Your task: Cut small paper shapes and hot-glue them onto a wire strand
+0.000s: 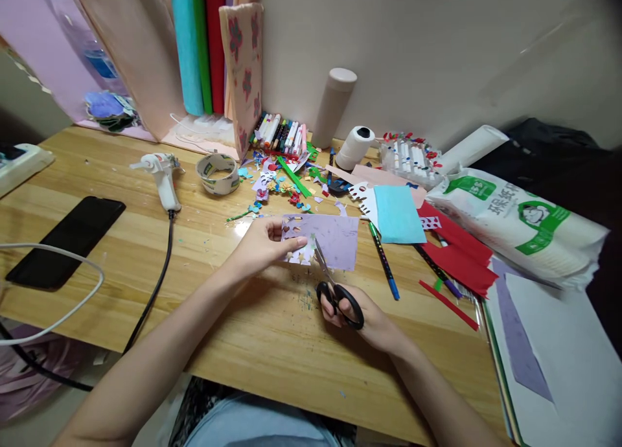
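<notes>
My left hand (266, 247) pinches the left side of a purple sheet of paper (337, 236) between thumb and fingers, above the wooden table. Small star-like and rounded holes run along the sheet's left and lower edges. In my right hand (362, 311) are black-handled scissors (328, 275), with fingers through the loops. The blades point up and left and lie against the paper near my left thumb. How far the blades are apart is hard to see. Tiny dark specks dot the table below the sheet.
A hot glue gun (165, 178), a tape roll (218, 173) and a black phone (68, 240) lie left. Paper scraps (291, 181) and markers (282, 135) are behind my hands. Blue paper (399, 215), red paper (457, 252) and a bag of paper cups (525, 220) lie right.
</notes>
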The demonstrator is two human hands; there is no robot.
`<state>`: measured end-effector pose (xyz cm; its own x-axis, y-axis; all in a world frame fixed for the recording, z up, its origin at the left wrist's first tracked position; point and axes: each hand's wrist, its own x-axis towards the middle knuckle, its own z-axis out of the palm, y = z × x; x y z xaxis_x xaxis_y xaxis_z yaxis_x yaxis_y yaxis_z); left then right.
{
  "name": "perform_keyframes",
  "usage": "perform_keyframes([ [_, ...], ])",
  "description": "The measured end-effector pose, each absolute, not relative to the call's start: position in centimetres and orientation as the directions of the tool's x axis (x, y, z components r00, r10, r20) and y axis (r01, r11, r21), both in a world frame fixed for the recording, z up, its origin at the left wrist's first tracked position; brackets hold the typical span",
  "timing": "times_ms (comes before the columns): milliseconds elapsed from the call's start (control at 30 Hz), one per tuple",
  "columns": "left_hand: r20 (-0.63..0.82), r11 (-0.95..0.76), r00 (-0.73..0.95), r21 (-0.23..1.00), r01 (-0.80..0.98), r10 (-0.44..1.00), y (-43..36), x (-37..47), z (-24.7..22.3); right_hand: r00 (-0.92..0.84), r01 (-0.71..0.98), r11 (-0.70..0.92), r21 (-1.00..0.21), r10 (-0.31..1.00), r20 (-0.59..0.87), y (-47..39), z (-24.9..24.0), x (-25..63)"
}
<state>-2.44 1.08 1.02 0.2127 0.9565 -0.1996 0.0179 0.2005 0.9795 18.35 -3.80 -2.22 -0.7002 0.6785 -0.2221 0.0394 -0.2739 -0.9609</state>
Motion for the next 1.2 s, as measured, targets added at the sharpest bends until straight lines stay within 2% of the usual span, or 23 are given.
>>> perform_keyframes([
  [367, -0.180, 0.154, 0.431, 0.984, 0.094, 0.884, 1.6, -3.7, 1.4, -0.766, 0.131, -0.296, -0.946, 0.575, -0.286, -3.4, -2.0, 19.2],
  [600, -0.139, 0.114, 0.428, 0.990, 0.084, 0.893, 1.5, -3.5, 1.2, -0.791, 0.106, -0.326, -0.939, 0.545, -0.278, -3.5, -2.0, 19.3],
  [933, -0.112, 0.091, 0.424, 0.993, 0.069, 0.899, 1.5, -3.7, 1.7, -0.743, 0.101, -0.260, -0.960, 0.622, -0.247, -3.8, -1.9, 18.8],
  [1067, -0.085, 0.078, 0.352, 0.996, 0.033, 0.932, 1.4, -3.3, 1.2, -0.713, 0.056, -0.285, -0.957, 0.660, -0.238, -3.9, -1.9, 18.5],
  [1200, -0.123, 0.137, 0.270, 0.990, -0.032, 0.955, 1.0, -2.4, 0.7, -0.682, 0.004, -0.273, -0.962, 0.703, -0.203, -4.0, -2.0, 18.4],
])
